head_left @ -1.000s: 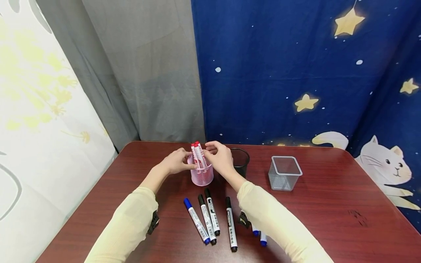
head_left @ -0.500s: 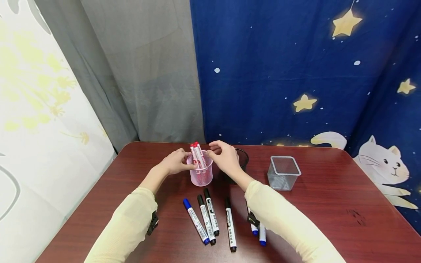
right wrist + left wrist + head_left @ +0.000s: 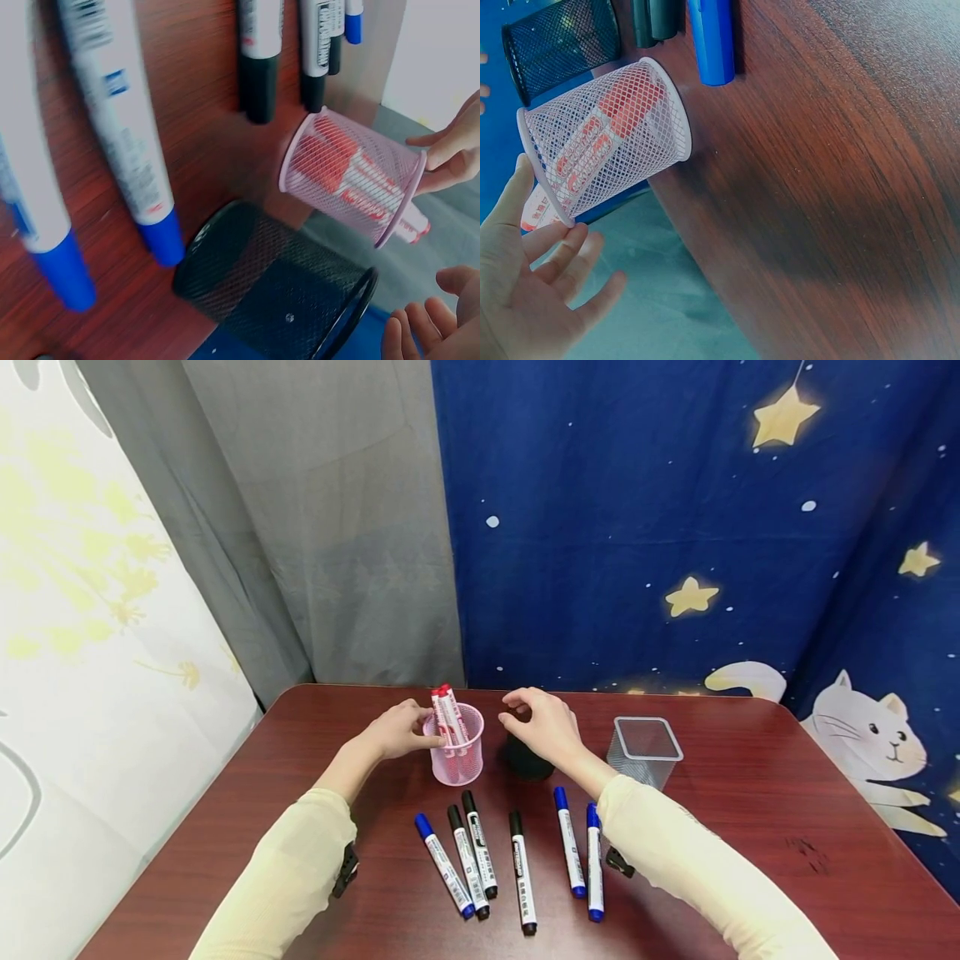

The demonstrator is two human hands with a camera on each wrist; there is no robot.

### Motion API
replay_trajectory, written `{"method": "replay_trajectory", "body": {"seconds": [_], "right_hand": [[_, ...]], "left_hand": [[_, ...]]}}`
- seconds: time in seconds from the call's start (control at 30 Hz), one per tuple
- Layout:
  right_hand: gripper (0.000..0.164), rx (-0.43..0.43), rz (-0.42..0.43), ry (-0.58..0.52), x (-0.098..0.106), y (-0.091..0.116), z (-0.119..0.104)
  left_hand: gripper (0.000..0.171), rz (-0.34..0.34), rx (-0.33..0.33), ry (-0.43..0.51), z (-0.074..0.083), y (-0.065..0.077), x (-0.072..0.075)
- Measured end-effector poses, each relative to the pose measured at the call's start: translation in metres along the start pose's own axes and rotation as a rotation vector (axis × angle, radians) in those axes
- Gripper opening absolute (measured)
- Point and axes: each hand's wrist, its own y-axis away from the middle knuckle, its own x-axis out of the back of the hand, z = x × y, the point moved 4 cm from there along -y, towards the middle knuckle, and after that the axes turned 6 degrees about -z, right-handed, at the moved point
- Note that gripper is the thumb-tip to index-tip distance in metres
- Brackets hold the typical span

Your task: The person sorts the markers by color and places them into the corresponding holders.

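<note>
A pink mesh pen holder [image 3: 457, 768] stands upright with red-capped markers [image 3: 447, 718] leaning inside it. My left hand [image 3: 397, 731] grips its rim between thumb and fingers, seen close up in the left wrist view, where the pink pen holder [image 3: 615, 139] shows through its mesh. Over the black mesh pen holder [image 3: 528, 760] hovers my right hand [image 3: 547, 722], loosely curved and holding nothing. In the head view that hand hides much of the black holder. The right wrist view shows the black pen holder [image 3: 270, 277] and my right hand [image 3: 435, 326] beyond its rim.
A silver square mesh holder [image 3: 647, 752] stands to the right. Several markers lie across the front: a blue one [image 3: 446, 867] at left, black ones including one [image 3: 523, 874] in the middle, and blue ones [image 3: 595, 864] at right. Curtains hang behind the table [image 3: 750, 827].
My right hand has moved right, away from the pink pen holder to above the black one, uncovering the blue markers at right. My left hand stays on the pink rim.
</note>
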Motion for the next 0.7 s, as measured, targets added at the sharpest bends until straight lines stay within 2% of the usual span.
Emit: {"method": "replay_trajectory", "body": {"seconds": [0.7], "right_hand": [[0.036, 0.040, -0.065, 0.192, 0.025, 0.020, 0.037]], "left_hand": [[0.066, -0.001, -0.003, 0.004, 0.000, 0.001, 0.000]]}}
